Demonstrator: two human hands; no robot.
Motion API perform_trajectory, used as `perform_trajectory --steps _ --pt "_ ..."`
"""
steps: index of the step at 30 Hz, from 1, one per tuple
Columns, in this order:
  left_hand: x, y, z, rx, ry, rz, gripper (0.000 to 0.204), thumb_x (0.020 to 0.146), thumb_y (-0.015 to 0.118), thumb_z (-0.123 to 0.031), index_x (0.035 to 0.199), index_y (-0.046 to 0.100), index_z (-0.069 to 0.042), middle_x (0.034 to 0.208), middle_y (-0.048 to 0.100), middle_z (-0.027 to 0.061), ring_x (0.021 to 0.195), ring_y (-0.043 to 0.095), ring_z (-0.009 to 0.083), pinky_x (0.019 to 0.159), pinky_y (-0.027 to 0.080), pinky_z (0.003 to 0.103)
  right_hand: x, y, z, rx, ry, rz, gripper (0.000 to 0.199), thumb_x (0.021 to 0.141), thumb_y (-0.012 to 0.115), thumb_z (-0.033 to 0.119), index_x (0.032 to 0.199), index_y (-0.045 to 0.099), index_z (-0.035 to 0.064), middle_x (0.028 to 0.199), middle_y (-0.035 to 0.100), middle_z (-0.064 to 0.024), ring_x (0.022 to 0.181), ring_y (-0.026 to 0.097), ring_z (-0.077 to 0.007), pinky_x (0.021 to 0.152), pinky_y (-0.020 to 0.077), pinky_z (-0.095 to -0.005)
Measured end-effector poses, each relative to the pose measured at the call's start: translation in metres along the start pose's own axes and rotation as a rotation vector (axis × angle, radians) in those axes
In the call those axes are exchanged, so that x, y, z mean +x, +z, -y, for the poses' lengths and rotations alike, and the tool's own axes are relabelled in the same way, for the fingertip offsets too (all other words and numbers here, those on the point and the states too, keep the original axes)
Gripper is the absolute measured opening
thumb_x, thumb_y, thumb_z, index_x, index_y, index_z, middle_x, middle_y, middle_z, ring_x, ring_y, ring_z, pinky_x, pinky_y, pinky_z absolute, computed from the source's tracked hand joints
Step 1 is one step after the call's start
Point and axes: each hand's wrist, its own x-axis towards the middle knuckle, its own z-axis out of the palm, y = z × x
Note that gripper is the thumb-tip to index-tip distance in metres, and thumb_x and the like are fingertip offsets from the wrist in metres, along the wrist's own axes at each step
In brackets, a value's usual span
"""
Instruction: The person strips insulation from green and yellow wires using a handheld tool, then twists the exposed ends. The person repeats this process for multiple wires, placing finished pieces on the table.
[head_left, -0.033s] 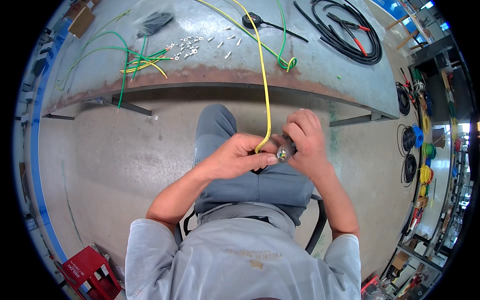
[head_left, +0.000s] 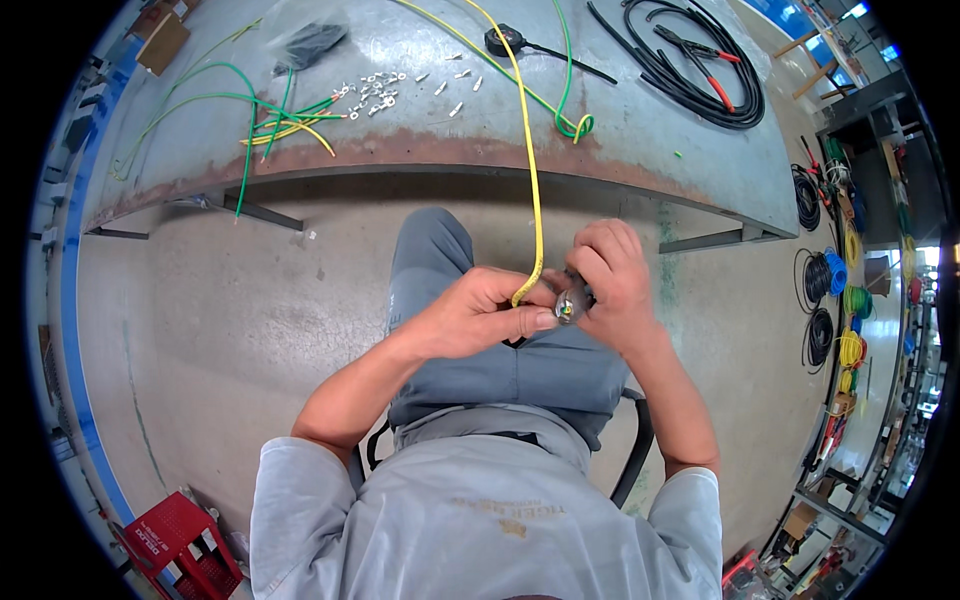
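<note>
I sit on a chair with both hands over my lap. A long yellow-green wire (head_left: 531, 160) hangs down from the metal workbench (head_left: 620, 165), and my left hand (head_left: 480, 315) pinches its lower end between thumb and fingers. My right hand (head_left: 612, 272) is wrapped around a small hand tool with a metal head (head_left: 570, 304). That head sits right at the wire's end, touching my left thumb tip. The tool's handles are hidden inside my right fist.
On the bench lie small metal terminals (head_left: 385, 92), cut green and yellow wires (head_left: 285, 118), a black bag (head_left: 312, 42), and a black cable coil (head_left: 690, 85) with red-handled pliers (head_left: 712, 55). Coloured wire spools (head_left: 835, 290) stand at the right, a red crate (head_left: 172, 545) at lower left.
</note>
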Motion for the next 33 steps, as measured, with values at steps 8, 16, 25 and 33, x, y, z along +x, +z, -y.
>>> perform_trajectory --steps 8,16,25,33 --pt "-0.002 -0.001 0.002 -0.04 0.036 -0.045 0.015 0.104 0.07 -0.013 0.108 0.075 0.0 0.081 0.064 -0.0012 0.07 0.052 0.0058 0.061 0.043 0.026 -0.012 -0.001 -0.011 -0.009 0.009 -0.007 0.038 0.075 0.088 0.014 0.07 0.051 0.0072 0.07 0.048 -0.0071 0.065 0.052 -0.0286 0.064 0.0418 -0.039" --pt "0.0 -0.013 -0.005 -0.097 0.047 -0.07 0.021 0.106 0.067 -0.017 0.116 0.075 0.0 0.092 0.073 0.001 0.07 0.059 0.0069 0.062 0.048 0.025 -0.055 0.024 -0.013 0.898 1.136 0.084 0.021 0.099 0.072 0.022 0.09 0.063 0.0062 0.074 0.061 0.0 0.064 0.056 -0.0091 0.058 0.0382 -0.0267" --pt "0.004 -0.007 -0.012 -0.045 -0.051 -0.066 0.019 0.107 0.064 -0.013 0.113 0.071 0.003 0.082 0.067 0.0043 0.07 0.06 0.0107 0.067 0.053 0.03 -0.073 0.022 0.001 0.391 0.633 0.072 0.029 0.103 0.064 0.018 0.127 0.065 0.0017 0.098 0.068 -0.0082 0.084 0.066 -0.0235 0.074 0.0493 -0.0321" --pt "0.007 0.005 -0.012 -0.1 -0.058 -0.045 0.019 0.106 0.065 -0.013 0.111 0.071 0.005 0.078 0.065 0.0043 0.067 0.058 0.0104 0.067 0.053 0.03 -0.015 -0.017 0.01 0.153 0.316 0.215 0.067 0.084 0.063 -0.01 0.148 0.055 0.0062 0.134 0.061 -0.0174 0.116 0.063 -0.0412 0.095 0.0535 -0.0478"
